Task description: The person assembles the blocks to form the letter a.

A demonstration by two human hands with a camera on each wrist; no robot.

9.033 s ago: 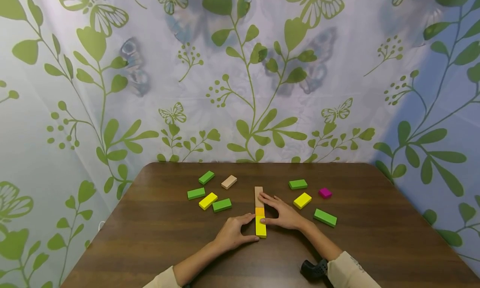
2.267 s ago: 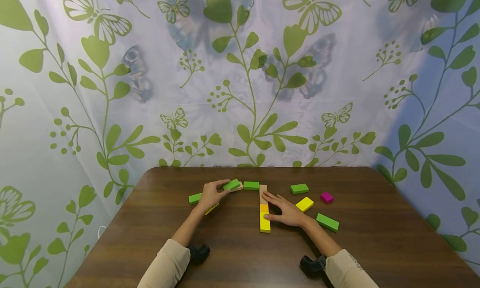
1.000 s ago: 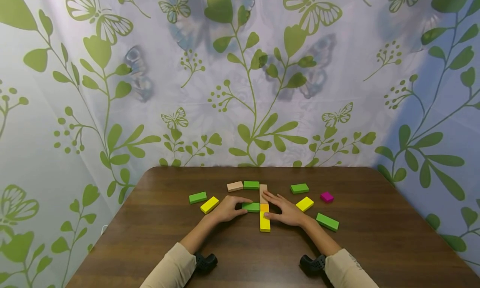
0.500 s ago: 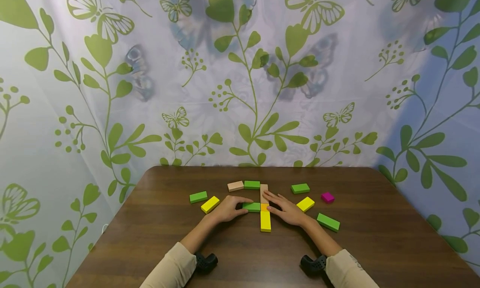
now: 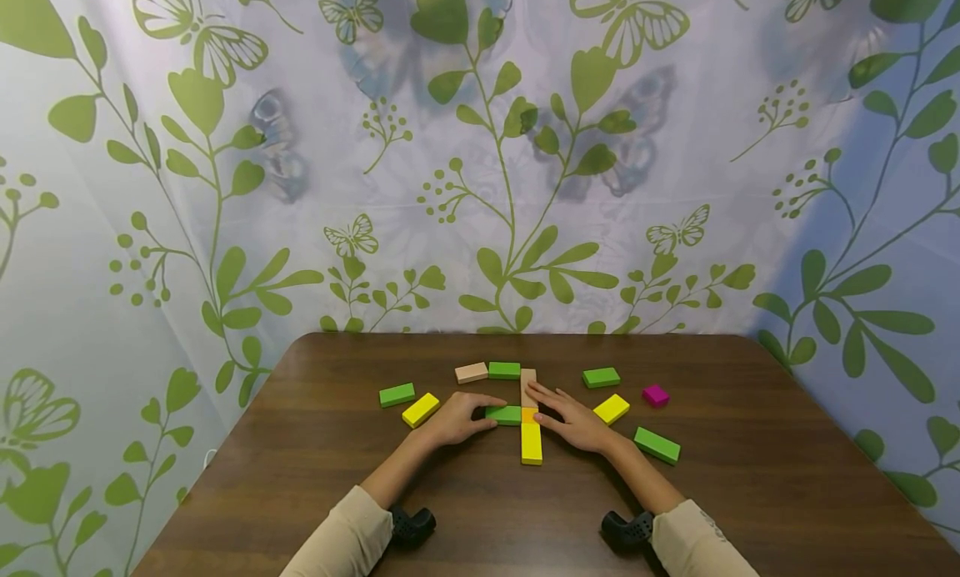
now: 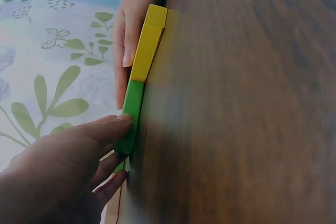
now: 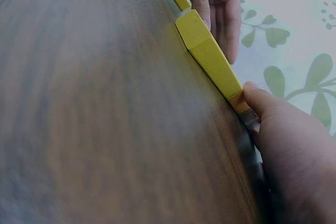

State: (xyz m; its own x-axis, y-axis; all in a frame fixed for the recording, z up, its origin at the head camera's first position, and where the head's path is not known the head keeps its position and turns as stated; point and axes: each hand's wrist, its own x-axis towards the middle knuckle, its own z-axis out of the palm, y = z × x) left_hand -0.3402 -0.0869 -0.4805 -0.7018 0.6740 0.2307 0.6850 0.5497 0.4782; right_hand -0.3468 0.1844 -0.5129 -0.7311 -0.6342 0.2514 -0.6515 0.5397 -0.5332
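Note:
In the head view, a vertical line of wooden blocks lies mid-table: a tan block (image 5: 528,379), a small orange block (image 5: 528,415) and a yellow block (image 5: 531,445). A green block (image 5: 504,414) sticks out leftward at the orange one; my left hand (image 5: 450,418) pinches it between thumb and fingers. My right hand (image 5: 576,423) rests along the line's right side, its extended fingertips on the tan block and its thumb at the orange one. Another green block (image 5: 504,370) lies at the line's far end, with a second tan block (image 5: 471,373) touching its left end.
Loose at left are a green block (image 5: 397,395) and a yellow block (image 5: 421,410). At right lie a yellow block (image 5: 612,409), a magenta block (image 5: 656,396) and two green blocks. A patterned curtain (image 5: 480,185) hangs behind the brown table (image 5: 480,510).
My left hand has brought two green blocks and a tan block from the left to beside the line. My right thumb has slid from the yellow block up to the orange one.

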